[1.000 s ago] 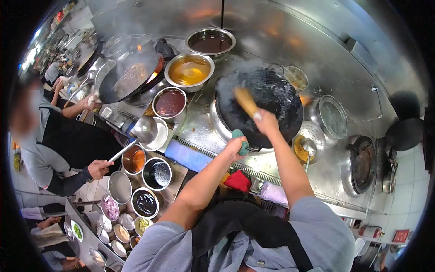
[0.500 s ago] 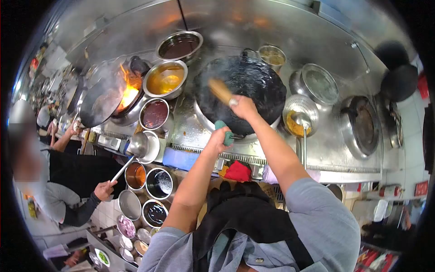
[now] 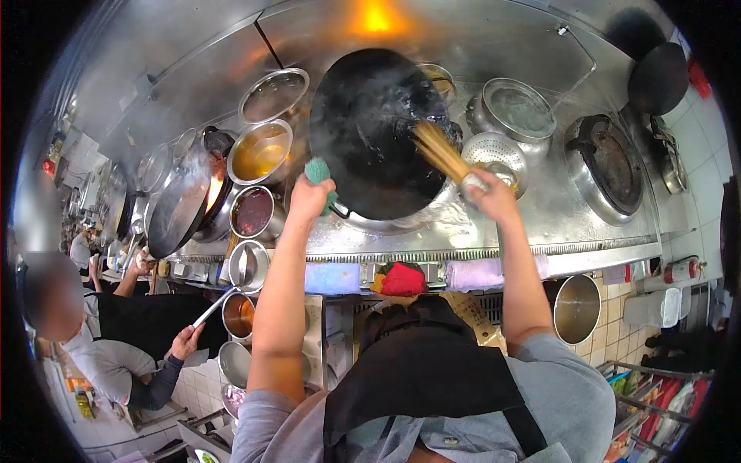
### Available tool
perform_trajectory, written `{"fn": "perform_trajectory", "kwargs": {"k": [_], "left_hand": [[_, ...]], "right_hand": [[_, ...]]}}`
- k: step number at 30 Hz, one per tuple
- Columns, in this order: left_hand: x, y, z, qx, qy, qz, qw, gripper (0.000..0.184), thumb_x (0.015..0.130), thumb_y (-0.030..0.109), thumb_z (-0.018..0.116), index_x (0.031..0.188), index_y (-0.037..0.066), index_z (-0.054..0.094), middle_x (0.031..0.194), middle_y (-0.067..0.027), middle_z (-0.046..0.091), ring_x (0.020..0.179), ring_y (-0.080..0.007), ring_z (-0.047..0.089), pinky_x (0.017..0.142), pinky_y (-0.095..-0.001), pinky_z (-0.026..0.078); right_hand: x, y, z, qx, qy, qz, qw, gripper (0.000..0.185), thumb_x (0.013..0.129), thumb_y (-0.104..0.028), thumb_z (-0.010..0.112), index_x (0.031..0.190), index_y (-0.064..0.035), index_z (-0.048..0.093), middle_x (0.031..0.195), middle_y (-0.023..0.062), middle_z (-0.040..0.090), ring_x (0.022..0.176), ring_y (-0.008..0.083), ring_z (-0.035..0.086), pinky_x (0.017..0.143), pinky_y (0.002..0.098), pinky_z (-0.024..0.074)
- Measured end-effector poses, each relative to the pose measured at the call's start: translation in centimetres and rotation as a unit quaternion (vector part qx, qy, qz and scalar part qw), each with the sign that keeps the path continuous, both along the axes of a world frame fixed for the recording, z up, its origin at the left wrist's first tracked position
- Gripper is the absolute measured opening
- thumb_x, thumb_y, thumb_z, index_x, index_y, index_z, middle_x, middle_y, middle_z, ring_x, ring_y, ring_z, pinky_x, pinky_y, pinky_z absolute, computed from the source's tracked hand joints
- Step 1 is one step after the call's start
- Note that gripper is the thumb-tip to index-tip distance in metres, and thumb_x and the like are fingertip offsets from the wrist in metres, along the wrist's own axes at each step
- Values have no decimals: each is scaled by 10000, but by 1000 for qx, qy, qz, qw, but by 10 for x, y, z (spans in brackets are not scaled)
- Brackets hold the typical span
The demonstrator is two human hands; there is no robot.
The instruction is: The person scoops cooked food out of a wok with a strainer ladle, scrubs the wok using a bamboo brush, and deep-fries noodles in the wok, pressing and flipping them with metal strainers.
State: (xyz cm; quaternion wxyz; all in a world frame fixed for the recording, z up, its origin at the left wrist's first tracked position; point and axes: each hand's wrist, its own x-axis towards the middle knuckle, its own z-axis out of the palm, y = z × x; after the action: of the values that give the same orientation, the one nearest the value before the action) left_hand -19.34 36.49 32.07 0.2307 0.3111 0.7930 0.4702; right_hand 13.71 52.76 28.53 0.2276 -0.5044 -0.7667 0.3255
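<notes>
Red bunched cloth (image 3: 404, 279) lies at the front edge of the shiny steel counter (image 3: 575, 241), between a folded pale-blue towel (image 3: 332, 278) and a lilac towel (image 3: 472, 273), presumably for quick reach. Beyond, the left hand (image 3: 310, 197) has its grip closed around a rough green cloth (image 3: 317, 170) at the near left rim of the large round black wok (image 3: 367, 150), probably to keep fingers off hot metal. The right hand (image 3: 495, 197) has its grip wrapped around the bound end of a bamboo-strip brush (image 3: 441, 153), its splayed tips over the wok's right side; whether they touch cannot be told. The wok appears tilted over its steel ring (image 3: 386, 227), perhaps for draining. Farther left stand a steel bowl of red-brown liquid (image 3: 278, 224) and one of amber liquid (image 3: 286, 160); an orange glow (image 3: 378, 17) lights the back wall (image 3: 478, 38).
</notes>
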Motion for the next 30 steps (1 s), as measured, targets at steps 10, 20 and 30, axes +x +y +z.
{"fn": "perform_trajectory", "kwargs": {"k": [10,20,30], "left_hand": [[55,-45,40,105,252,-40,961,484,606,110,628,1047,66,433,887,-213,570,857,-392,547,739,-409,438],[40,-115,-88,131,-32,61,989,349,656,34,562,988,37,455,835,-72,561,727,-208,556,652,-300,437],[127,-19,-98,71,-656,129,740,150,734,184,568,835,123,475,801,-40,489,733,-181,446,624,-370,426]], "right_hand": [[-76,-116,-36,14,243,32,969,513,740,-227,632,1206,-106,454,1086,206,548,998,330,540,847,358,428],[-47,-63,29,10,-115,180,977,564,720,-225,647,1221,-192,390,1083,198,546,970,351,546,838,400,440],[-32,11,205,311,66,110,942,519,713,-139,649,1195,-187,462,1043,102,592,917,291,587,766,326,457]]}}
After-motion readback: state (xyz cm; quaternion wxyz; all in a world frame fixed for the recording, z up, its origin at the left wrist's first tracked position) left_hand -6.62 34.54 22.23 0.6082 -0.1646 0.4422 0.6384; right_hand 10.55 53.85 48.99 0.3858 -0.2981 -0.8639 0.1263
